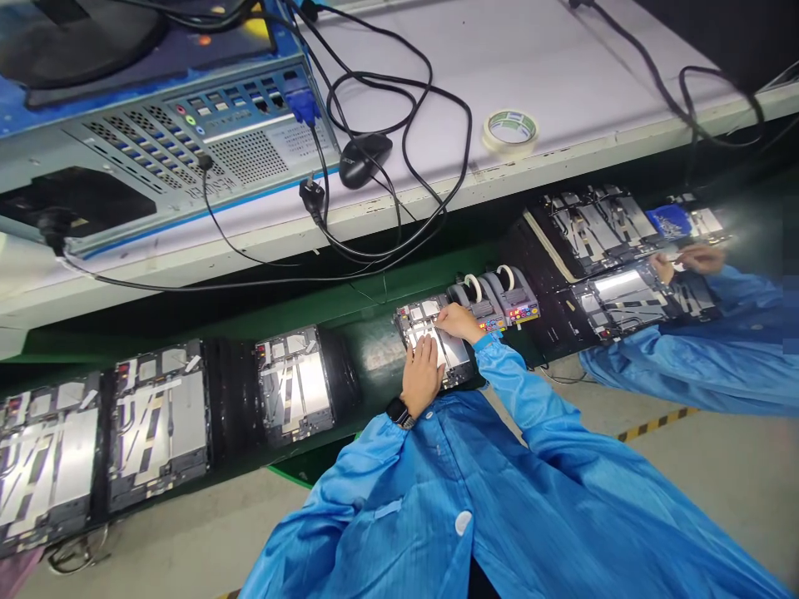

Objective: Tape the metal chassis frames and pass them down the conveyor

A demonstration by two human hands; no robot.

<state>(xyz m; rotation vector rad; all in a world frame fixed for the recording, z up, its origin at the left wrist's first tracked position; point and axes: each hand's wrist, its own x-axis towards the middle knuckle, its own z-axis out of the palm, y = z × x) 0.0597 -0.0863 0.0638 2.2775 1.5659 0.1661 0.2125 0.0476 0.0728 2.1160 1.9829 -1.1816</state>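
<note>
An opened tablet point(454, 356) with its inner parts exposed lies on the dark green bench in front of me. My left hand point(423, 373) rests flat on its lower left part, fingers stretched out; a dark watch is on that wrist. At the tablet's upper right, the fingers of my right hand point(459, 323) are pinched together against its surface. Whatever they may hold is too small to make out. Just beyond my right hand stand tape dispensers point(518, 295) with lit displays and white rolls.
More opened tablets point(293, 383) lie along the bench to the left. On the right, a co-worker's hands point(702, 258) are over other tablets. A shelf above holds a computer case point(250, 154), a mouse point(365, 160), a tape roll point(510, 129) and looped black cables point(468, 125).
</note>
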